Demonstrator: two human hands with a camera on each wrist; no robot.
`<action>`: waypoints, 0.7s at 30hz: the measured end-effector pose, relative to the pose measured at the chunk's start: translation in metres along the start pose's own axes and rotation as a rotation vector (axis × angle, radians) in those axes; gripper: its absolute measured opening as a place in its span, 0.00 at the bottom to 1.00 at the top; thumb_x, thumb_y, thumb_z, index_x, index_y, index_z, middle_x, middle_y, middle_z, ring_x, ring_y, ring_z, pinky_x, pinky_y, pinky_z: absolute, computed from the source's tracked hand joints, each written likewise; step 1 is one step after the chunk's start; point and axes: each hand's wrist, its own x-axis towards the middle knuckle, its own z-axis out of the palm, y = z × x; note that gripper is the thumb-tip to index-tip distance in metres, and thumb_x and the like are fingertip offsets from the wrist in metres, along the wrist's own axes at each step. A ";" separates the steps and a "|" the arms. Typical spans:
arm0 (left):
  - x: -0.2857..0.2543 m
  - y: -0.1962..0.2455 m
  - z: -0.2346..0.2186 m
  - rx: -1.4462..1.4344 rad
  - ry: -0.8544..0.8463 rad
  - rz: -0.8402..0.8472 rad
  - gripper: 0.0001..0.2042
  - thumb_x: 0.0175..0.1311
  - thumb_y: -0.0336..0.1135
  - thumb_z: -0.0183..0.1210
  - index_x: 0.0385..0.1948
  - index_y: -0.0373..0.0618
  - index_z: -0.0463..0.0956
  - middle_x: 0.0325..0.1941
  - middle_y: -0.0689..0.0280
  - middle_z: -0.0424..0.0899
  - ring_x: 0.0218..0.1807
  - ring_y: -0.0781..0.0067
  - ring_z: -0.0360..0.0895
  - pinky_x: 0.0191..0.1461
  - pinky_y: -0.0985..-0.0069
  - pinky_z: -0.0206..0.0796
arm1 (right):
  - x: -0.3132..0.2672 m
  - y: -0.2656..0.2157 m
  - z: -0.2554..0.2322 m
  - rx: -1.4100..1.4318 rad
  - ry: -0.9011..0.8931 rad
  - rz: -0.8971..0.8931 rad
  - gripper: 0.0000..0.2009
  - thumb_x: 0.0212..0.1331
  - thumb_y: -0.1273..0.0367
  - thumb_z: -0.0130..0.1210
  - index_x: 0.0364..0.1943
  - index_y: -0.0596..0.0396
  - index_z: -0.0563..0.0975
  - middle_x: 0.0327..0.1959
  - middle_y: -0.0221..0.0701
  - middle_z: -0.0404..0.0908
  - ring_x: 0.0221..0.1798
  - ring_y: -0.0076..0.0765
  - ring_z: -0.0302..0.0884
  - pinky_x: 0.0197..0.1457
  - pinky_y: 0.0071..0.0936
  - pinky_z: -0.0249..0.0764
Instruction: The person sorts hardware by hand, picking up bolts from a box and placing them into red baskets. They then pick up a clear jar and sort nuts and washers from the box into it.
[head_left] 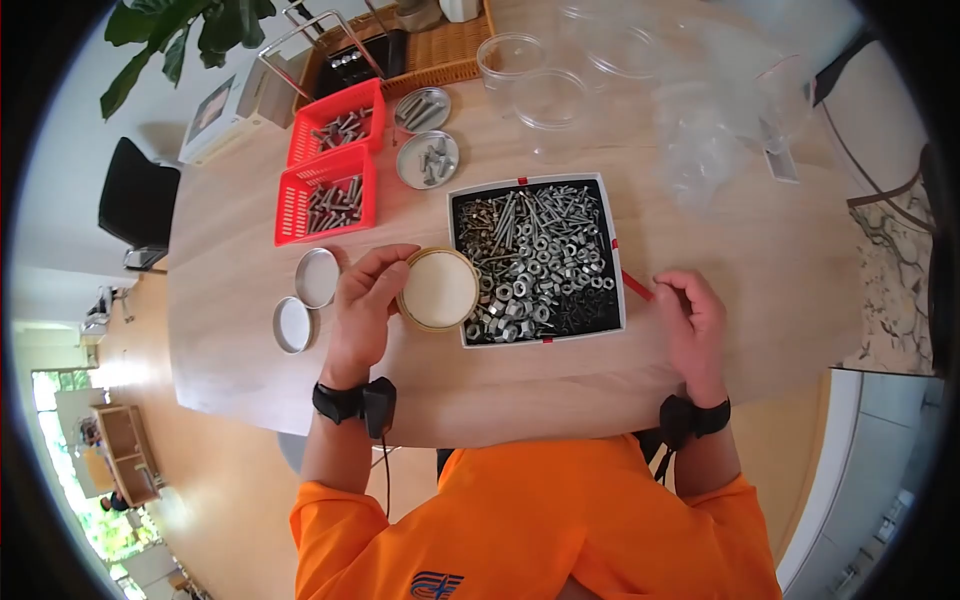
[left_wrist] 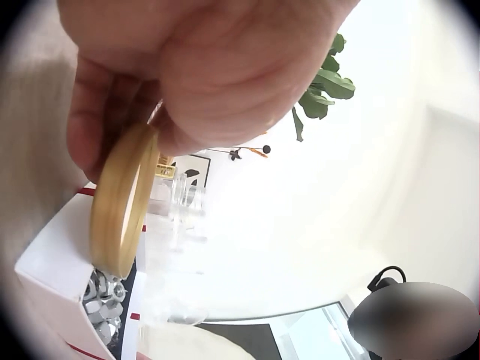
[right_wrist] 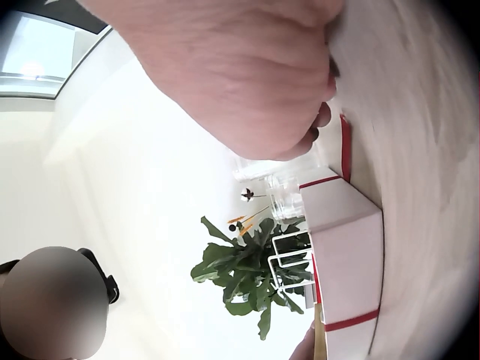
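Surface [head_left: 520, 385] bears a fastener-filled box [head_left: 605, 205], at whose left side the left hand [head_left: 366, 310] pinches a gold-rimmed disc [head_left: 439, 290], probably light, stiff and best held by its rim, while the right hand [head_left: 697, 325] hides whether its fingers hold the red strip [head_left: 637, 287].

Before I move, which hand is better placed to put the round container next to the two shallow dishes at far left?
The left hand, I think: it grips the round container, and the shallow dishes lie on its side. The right hand is across the box.
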 end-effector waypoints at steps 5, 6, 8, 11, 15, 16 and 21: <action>0.014 -0.015 -0.007 -0.100 -0.116 0.048 0.11 0.79 0.32 0.56 0.52 0.37 0.82 0.46 0.70 0.87 0.44 0.85 0.80 0.49 0.84 0.72 | 0.024 -0.047 0.001 -0.106 -0.153 -0.181 0.07 0.65 0.77 0.61 0.46 0.56 0.83 0.32 0.30 0.81 0.32 0.27 0.76 0.37 0.24 0.73; 0.013 -0.016 -0.007 -0.103 -0.130 0.061 0.11 0.79 0.32 0.56 0.53 0.37 0.82 0.46 0.70 0.87 0.44 0.85 0.80 0.49 0.83 0.72 | 0.032 -0.063 0.010 -0.187 -0.229 -0.247 0.08 0.64 0.77 0.62 0.46 0.55 0.83 0.34 0.32 0.81 0.33 0.32 0.78 0.37 0.26 0.74; 0.006 -0.013 -0.007 -0.111 -0.150 0.088 0.11 0.79 0.32 0.56 0.54 0.37 0.82 0.47 0.70 0.86 0.45 0.85 0.80 0.50 0.83 0.72 | 0.054 -0.088 0.039 -0.303 -0.364 -0.419 0.10 0.62 0.77 0.62 0.46 0.53 0.84 0.37 0.34 0.82 0.35 0.41 0.81 0.39 0.33 0.76; 0.001 -0.012 -0.009 -0.184 -0.152 0.068 0.12 0.79 0.33 0.56 0.56 0.38 0.81 0.45 0.71 0.86 0.43 0.86 0.80 0.45 0.83 0.72 | 0.090 -0.094 0.089 -0.601 -0.544 -0.604 0.09 0.61 0.75 0.61 0.45 0.52 0.83 0.40 0.34 0.80 0.40 0.47 0.81 0.42 0.39 0.78; -0.001 -0.013 -0.011 -0.208 -0.208 0.011 0.14 0.79 0.35 0.57 0.58 0.39 0.80 0.41 0.73 0.85 0.37 0.88 0.78 0.35 0.84 0.71 | 0.110 -0.085 0.124 -0.794 -0.606 -0.710 0.04 0.58 0.74 0.60 0.36 0.50 0.80 0.36 0.34 0.77 0.39 0.49 0.82 0.40 0.43 0.79; 0.001 -0.014 -0.011 -0.216 -0.215 0.010 0.14 0.78 0.35 0.57 0.58 0.39 0.79 0.40 0.73 0.84 0.35 0.88 0.78 0.33 0.84 0.70 | 0.111 -0.088 0.123 -0.823 -0.619 -0.705 0.03 0.58 0.74 0.60 0.35 0.50 0.79 0.35 0.35 0.77 0.39 0.49 0.81 0.41 0.43 0.79; 0.006 -0.020 -0.015 -0.256 -0.257 0.012 0.14 0.78 0.36 0.58 0.58 0.40 0.80 0.37 0.72 0.84 0.31 0.86 0.77 0.29 0.83 0.70 | 0.106 -0.095 0.104 -0.686 -0.588 -0.571 0.04 0.61 0.70 0.62 0.36 0.53 0.79 0.35 0.35 0.78 0.37 0.48 0.81 0.40 0.43 0.78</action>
